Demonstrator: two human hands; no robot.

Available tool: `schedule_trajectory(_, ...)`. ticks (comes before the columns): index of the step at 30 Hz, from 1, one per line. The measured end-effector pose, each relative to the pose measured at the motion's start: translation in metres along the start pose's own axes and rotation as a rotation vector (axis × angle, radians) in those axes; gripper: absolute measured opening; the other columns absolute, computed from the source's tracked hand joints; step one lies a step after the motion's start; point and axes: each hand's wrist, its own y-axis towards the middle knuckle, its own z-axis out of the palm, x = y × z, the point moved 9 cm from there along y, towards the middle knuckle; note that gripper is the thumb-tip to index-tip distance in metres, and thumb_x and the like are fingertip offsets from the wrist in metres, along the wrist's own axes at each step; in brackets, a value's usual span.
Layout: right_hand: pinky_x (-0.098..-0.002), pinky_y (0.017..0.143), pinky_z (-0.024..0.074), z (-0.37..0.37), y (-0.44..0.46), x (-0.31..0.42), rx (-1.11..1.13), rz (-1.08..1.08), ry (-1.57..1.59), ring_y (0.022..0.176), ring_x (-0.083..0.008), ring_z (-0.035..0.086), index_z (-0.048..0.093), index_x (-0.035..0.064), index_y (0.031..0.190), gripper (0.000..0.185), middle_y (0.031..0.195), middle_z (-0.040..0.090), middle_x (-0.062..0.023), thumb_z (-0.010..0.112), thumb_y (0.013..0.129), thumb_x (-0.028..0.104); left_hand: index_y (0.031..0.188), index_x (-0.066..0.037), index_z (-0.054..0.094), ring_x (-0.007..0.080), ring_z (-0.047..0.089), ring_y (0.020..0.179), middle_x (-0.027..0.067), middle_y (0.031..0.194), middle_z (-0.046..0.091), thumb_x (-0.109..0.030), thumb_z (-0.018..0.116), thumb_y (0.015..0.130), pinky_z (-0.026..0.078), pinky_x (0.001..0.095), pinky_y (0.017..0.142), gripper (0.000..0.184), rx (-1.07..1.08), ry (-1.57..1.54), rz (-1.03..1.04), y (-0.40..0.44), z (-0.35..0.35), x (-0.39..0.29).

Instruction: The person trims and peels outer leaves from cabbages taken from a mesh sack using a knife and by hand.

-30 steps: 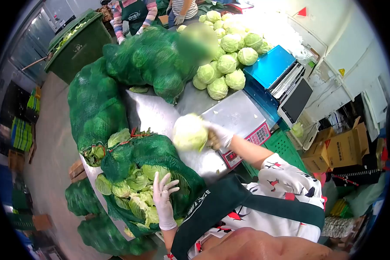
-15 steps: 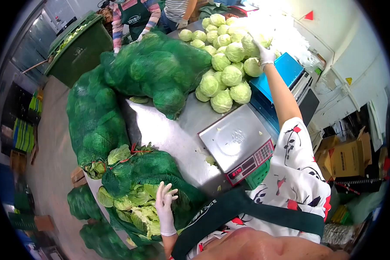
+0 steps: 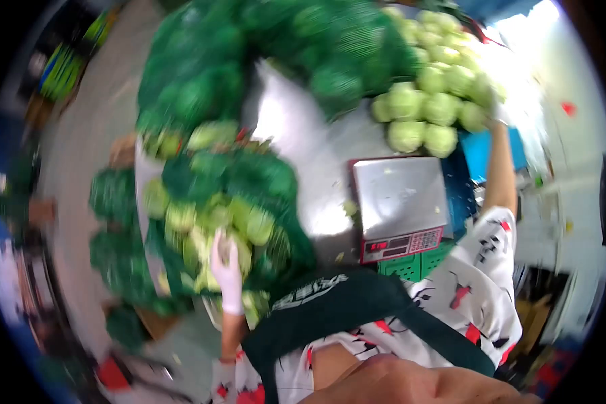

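My left hand (image 3: 226, 266), in a white glove, is open over loose pale-green cabbage leaves (image 3: 198, 232), its fingers apart. Those leaves lie in the mouth of a green mesh bag (image 3: 276, 185) at the table's near left. My right hand (image 3: 497, 110), also gloved, reaches far out to the right side of the cabbage pile. It is against a cabbage (image 3: 481, 89) there, but glare and motion blur hide how the fingers lie. A silver scale (image 3: 400, 198) with a red-edged keypad and lit display stands between the two hands.
Big filled green mesh bags (image 3: 192, 74) lie along the table's far left side. Heaped pale cabbages (image 3: 441, 108) cover the far right. A blue box (image 3: 481, 155) stands beside the scale, with a green crate (image 3: 417, 262) below. More filled bags (image 3: 118, 252) are on the floor at left.
The view has swung, so the table appears shifted and turned. My left hand has moved down onto the loose leaves. My right hand stays at the same cabbage on the pile's right side.
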Motion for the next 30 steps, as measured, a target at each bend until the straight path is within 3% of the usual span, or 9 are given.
schedule_trajectory(5, -0.0351, 0.078, 0.0547, -0.031, -0.036, 0.049, -0.17, 0.356, 0.659, 0.093, -0.0256, 0.068, 0.057, 0.0048, 0.135, 0.054, 0.112, 0.07, -0.0135, 0.069, 0.089, 0.03, 0.132, 0.001, 0.057, 0.032, 0.057, 0.121, 0.0195, 0.133, 0.058, -0.013, 0.069, 0.091, 0.044, 0.0401, 0.105, 0.045, -0.291, 0.341, 0.045, -0.001, -0.05, 0.04)
schedule_trajectory(7, -0.0335, 0.073, 0.0553, -0.009, -0.044, 0.096, -0.119, 0.231, 0.591, 0.085, -0.0233, 0.068, 0.06, 0.0083, 0.133, 0.047, 0.112, 0.07, -0.0118, 0.068, 0.09, 0.023, 0.136, 0.002, 0.053, 0.038, 0.047, 0.132, 0.0234, 0.137, 0.055, -0.03, 0.076, 0.083, 0.035, 0.0455, 0.112, 0.066, -0.194, 0.491, 0.125, 0.011, -0.034, 0.056)
schedule_trajectory(10, -0.0303, 0.066, 0.0548, 0.048, -0.115, 0.21, 0.035, -0.257, 0.276, 0.069, -0.0176, 0.068, 0.064, 0.0136, 0.132, 0.042, 0.12, 0.068, -0.0098, 0.062, 0.09, 0.01, 0.156, -0.003, 0.023, 0.0454, 0.012, 0.15, 0.0256, 0.161, 0.022, -0.066, 0.079, 0.062, 0.014, 0.0659, 0.117, 0.127, 0.202, 0.876, -0.107, 0.03, 0.027, 0.075)
schedule_trajectory(14, -0.0206, 0.051, 0.0474, 0.105, -0.316, 0.376, 0.393, -0.605, 0.626, 0.071, -0.0065, 0.061, 0.071, 0.0155, 0.121, 0.029, 0.126, 0.066, -0.0026, 0.056, 0.098, 0.008, 0.159, -0.012, 0.02, 0.0549, 0.01, 0.147, 0.0245, 0.163, 0.015, -0.06, 0.087, 0.053, 0.017, 0.0762, 0.109, 0.135, 0.316, 0.987, -0.164, 0.048, 0.051, 0.086)
schedule_trajectory(16, -0.0269, 0.088, 0.0521, 0.106, -0.431, 0.437, 0.581, -0.56, 0.623, 0.097, -0.0128, 0.066, 0.071, 0.0036, 0.116, 0.024, 0.111, 0.071, -0.0056, 0.068, 0.095, 0.014, 0.157, -0.014, 0.024, 0.0533, 0.015, 0.147, 0.0244, 0.161, 0.021, -0.052, 0.088, 0.055, 0.022, 0.0743, 0.109, 0.126, 0.425, 0.967, -0.264, 0.059, 0.05, 0.098)
schedule_trajectory(17, -0.0273, 0.078, 0.0549, 0.131, -0.476, 0.439, 0.834, -0.422, 0.59, 0.088, -0.011, 0.067, 0.071, 0.0046, 0.115, 0.024, 0.11, 0.071, -0.0035, 0.069, 0.093, 0.014, 0.157, -0.015, 0.027, 0.0525, 0.018, 0.146, 0.0244, 0.16, 0.024, -0.047, 0.088, 0.056, 0.024, 0.0733, 0.109, 0.122, 0.477, 0.952, -0.316, 0.061, 0.05, 0.104)
schedule_trajectory(22, -0.0328, 0.081, 0.0573, 0.213, -0.641, 0.474, 1.03, -1.035, 0.45, 0.094, -0.0262, 0.072, 0.07, 0.0067, 0.114, 0.042, 0.124, 0.067, -0.0162, 0.079, 0.081, 0.031, 0.152, -0.015, 0.039, 0.0485, 0.03, 0.143, 0.0196, 0.154, 0.039, -0.055, 0.082, 0.063, 0.037, 0.0681, 0.102, 0.106, 0.502, 0.916, -0.26, 0.043, 0.041, 0.121)
schedule_trajectory(26, -0.0381, 0.1, 0.0497, 0.278, -0.641, 0.508, 0.727, -1.196, 0.193, 0.121, -0.0326, 0.06, 0.049, 0.0057, 0.142, 0.087, 0.14, 0.056, -0.0192, 0.084, 0.073, 0.044, 0.155, -0.011, 0.031, 0.0483, 0.026, 0.145, 0.0227, 0.156, 0.034, -0.058, 0.083, 0.06, 0.022, 0.0714, 0.11, 0.119, 0.116, 0.835, -0.017, 0.005, 0.007, 0.103)
schedule_trajectory(30, -0.0354, 0.096, 0.0505, 0.349, -0.641, 0.493, 1.199, -0.815, -0.013, 0.114, -0.0319, 0.064, 0.035, -0.0053, 0.149, 0.114, 0.125, 0.064, -0.0257, 0.09, 0.063, 0.047, 0.159, -0.008, 0.018, 0.0554, 0.014, 0.146, 0.0346, 0.157, 0.02, -0.069, 0.085, 0.051, 0.017, 0.0741, 0.11, 0.14, -0.128, 0.812, -0.432, -0.017, -0.061, 0.106)
